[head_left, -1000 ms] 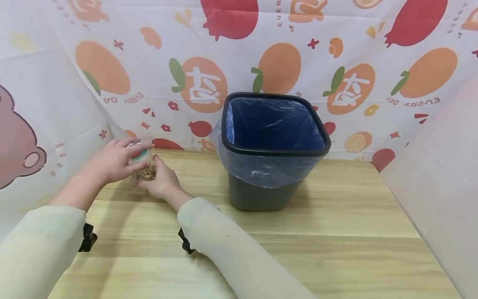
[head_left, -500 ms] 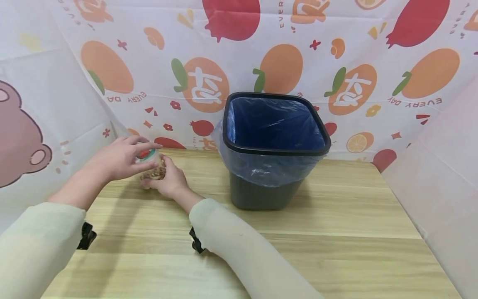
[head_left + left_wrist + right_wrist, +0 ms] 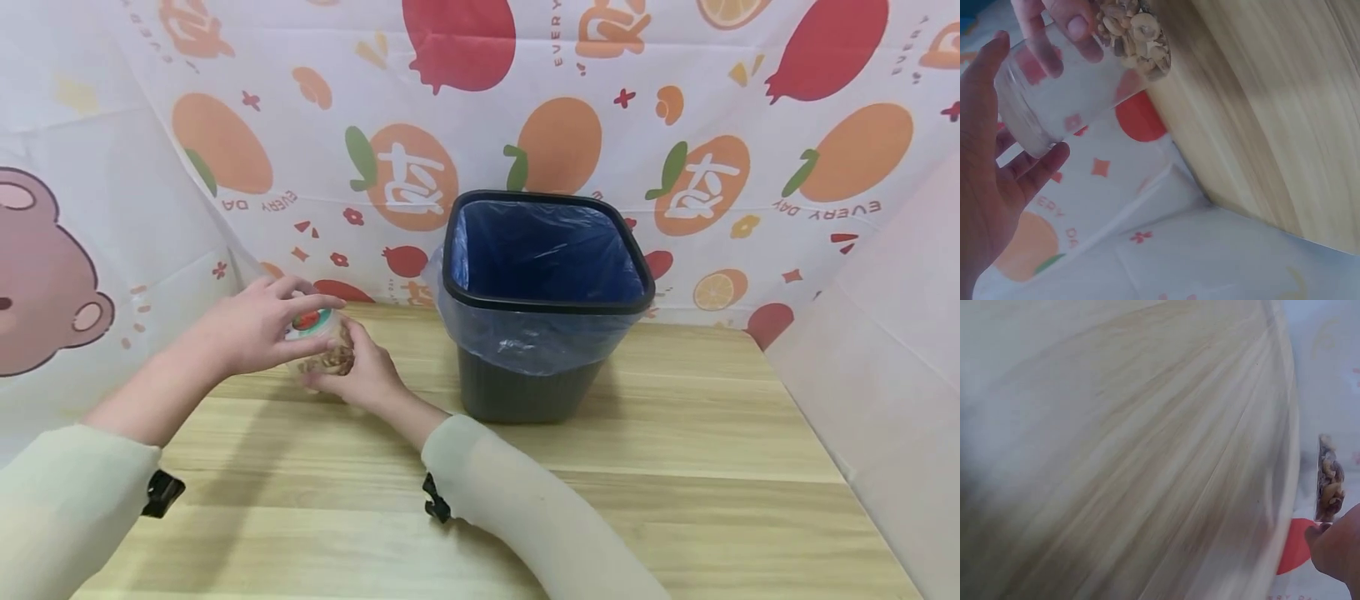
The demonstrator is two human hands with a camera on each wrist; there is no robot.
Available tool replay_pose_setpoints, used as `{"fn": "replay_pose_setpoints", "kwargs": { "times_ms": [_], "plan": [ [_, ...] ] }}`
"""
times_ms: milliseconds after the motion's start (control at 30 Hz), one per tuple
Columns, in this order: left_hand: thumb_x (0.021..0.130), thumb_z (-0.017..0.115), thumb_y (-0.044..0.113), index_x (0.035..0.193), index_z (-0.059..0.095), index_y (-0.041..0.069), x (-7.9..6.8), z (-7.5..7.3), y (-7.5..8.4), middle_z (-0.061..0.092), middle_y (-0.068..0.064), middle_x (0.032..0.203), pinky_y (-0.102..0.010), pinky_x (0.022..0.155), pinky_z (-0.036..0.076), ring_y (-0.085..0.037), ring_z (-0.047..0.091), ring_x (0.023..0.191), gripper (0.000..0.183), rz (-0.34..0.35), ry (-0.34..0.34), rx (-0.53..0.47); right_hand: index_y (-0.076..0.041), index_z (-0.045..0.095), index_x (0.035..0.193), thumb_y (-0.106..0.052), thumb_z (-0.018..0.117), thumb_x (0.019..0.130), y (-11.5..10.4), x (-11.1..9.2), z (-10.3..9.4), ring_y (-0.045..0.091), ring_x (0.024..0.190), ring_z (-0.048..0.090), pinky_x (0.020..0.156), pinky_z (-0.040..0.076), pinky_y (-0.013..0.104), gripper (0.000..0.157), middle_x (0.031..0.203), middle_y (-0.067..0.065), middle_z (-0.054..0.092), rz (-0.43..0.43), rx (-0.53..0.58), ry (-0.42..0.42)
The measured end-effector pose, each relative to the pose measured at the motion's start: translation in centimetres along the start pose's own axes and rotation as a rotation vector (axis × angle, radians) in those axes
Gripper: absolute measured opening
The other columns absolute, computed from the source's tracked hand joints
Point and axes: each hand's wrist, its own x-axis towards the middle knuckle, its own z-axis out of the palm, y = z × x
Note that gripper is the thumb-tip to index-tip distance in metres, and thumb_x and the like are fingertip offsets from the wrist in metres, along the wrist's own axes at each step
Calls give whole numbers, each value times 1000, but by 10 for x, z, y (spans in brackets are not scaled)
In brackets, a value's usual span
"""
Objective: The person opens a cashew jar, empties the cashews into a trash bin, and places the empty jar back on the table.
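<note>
A clear jar [image 3: 335, 357] with pale brown dried pieces in its lower part stands between both hands, at the left of the head view. Its top [image 3: 309, 320] carries a red and teal print. My left hand [image 3: 251, 329] spans this top from above, thumb on the near side and fingers on the far side. Lower down, my right hand [image 3: 369, 373] grips the jar's body from the right. The left wrist view shows the jar tilted across the picture, with the left fingertips [image 3: 1054, 156] at its top edge. Only part of the right hand [image 3: 1338, 550] enters the right wrist view.
A black bin [image 3: 525, 383] lined with a clear bag stands on the wooden table [image 3: 712, 467], right of the hands. A fruit-print cloth [image 3: 480, 150] hangs behind it. A white cloth with a bear print [image 3: 45, 283] closes the left side.
Both hands and the jar have shifted to the right and slightly nearer, keeping the same holds. More of the jar's printed top shows. The bin has stayed in place.
</note>
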Motion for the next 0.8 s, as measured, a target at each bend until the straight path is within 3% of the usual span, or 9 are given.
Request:
{"fn": "replay_pose_setpoints", "kwargs": {
  "times_ms": [267,567,800],
  "plan": [
    [83,77,49,125,69,27,-7,-2,28,61,-3,117,-44,62,51,-26,54,98,49,101,120,-27,-42,22,154,-48,82,79,6,-25,-20,5,131,47,103,46,36,96,145,-19,47,-45,19,-49],
    [76,83,42,121,71,26,-13,-6,54,62,1,111,-37,70,46,-17,51,91,50,273,233,-50,-48,22,151,-46,84,78,8,-57,-41,5,130,48,102,46,36,96,143,-19,48,-105,30,-84],
    [75,83,47,123,69,26,-15,-12,79,61,0,113,-35,72,48,-17,52,95,54,348,272,-62,-48,26,149,-41,86,77,7,-82,-61,2,124,50,101,47,32,94,136,-20,51,-154,77,-77]
  ]
}}
